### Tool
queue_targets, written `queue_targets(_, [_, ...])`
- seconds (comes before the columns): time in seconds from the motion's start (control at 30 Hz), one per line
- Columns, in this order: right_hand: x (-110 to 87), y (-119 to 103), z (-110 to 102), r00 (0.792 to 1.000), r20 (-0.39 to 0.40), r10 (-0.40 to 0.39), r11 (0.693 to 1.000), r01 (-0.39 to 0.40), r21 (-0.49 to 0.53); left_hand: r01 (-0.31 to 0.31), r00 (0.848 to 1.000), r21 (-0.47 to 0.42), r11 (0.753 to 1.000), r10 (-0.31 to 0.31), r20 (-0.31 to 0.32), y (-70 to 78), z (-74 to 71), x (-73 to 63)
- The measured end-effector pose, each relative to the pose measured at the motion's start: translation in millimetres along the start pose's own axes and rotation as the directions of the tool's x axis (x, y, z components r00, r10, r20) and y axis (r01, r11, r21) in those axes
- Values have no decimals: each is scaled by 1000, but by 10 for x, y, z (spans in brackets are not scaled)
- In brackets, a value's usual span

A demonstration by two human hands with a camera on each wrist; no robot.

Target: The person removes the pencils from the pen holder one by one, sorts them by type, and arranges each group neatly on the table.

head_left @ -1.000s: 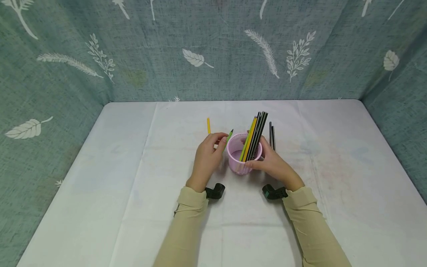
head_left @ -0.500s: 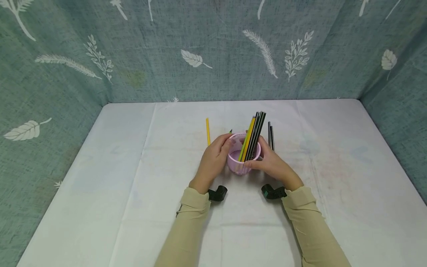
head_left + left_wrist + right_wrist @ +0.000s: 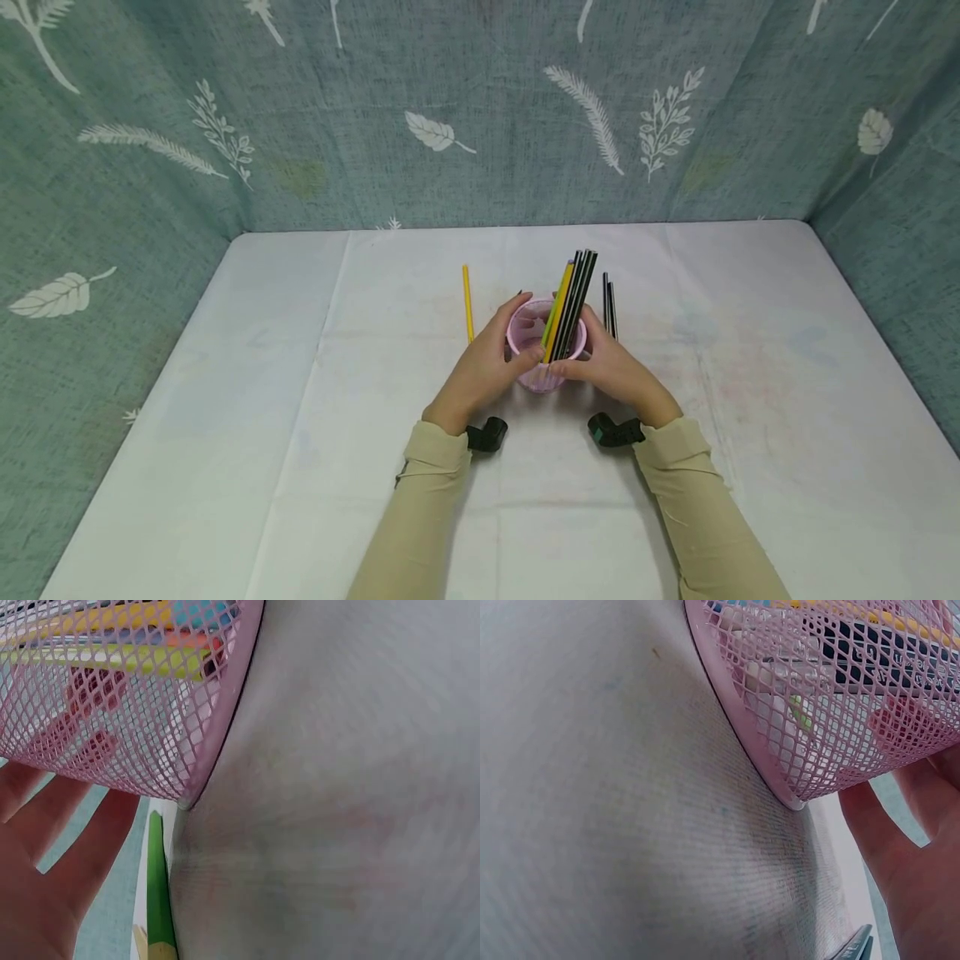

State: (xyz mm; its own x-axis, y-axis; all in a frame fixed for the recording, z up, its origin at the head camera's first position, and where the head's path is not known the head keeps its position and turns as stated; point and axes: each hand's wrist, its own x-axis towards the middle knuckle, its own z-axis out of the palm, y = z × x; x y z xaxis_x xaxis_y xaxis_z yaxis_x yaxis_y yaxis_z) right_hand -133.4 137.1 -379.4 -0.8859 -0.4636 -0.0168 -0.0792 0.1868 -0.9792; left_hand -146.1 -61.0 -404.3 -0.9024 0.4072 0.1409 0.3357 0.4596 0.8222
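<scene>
A pink mesh pencil cup (image 3: 542, 382) stands upright on the table in the head view. Yellow, green and black pencils (image 3: 579, 293) lean together against its right side. My left hand (image 3: 477, 367) grips the cup from the left, thumb at the near side and fingers round the far side. From the right, my right hand (image 3: 621, 372) holds the cup in the same manner. Through the mesh in the left wrist view, pencil ends rest at the bottom. A green pencil (image 3: 159, 881) lies on the table beyond my left hand, mostly hidden in the head view.
On the white-covered table (image 3: 225, 400), a yellow pencil (image 3: 468, 302) lies left of the cup. Two black pencils (image 3: 609, 304) lie to its right, partly behind my right hand. A green leaf-patterned curtain (image 3: 495, 125) encloses the back and sides.
My left hand has moved right from beside the green pencil onto the cup, and its thumb has swung to the near rim. The right hand keeps its hold.
</scene>
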Motion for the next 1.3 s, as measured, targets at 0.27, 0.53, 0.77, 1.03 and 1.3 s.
queue_targets(0.27, [44, 197, -46, 1000, 18, -4, 1000, 4, -23, 43, 999, 2, 999, -43, 19, -24, 13, 0])
queue_targets(0.53, [41, 287, -91, 999, -46, -19, 998, 16, -66, 58, 998, -73, 996, -55, 37, -47, 21, 26])
queue_targets(0.77, [32, 82, -20, 983, -176, -55, 998, 51, -24, 46, 998, -163, 986, -37, 60, -75, 33, 19])
queue_targets(1.03, [-2, -88, 44, 958, -281, -65, 997, 54, -47, 61, 997, -147, 987, -54, 47, -50, 28, 18])
queue_targets(1.3, [13, 14, 34, 949, -313, -48, 999, 38, -37, 72, 997, -162, 984, -64, 52, -51, 39, 10])
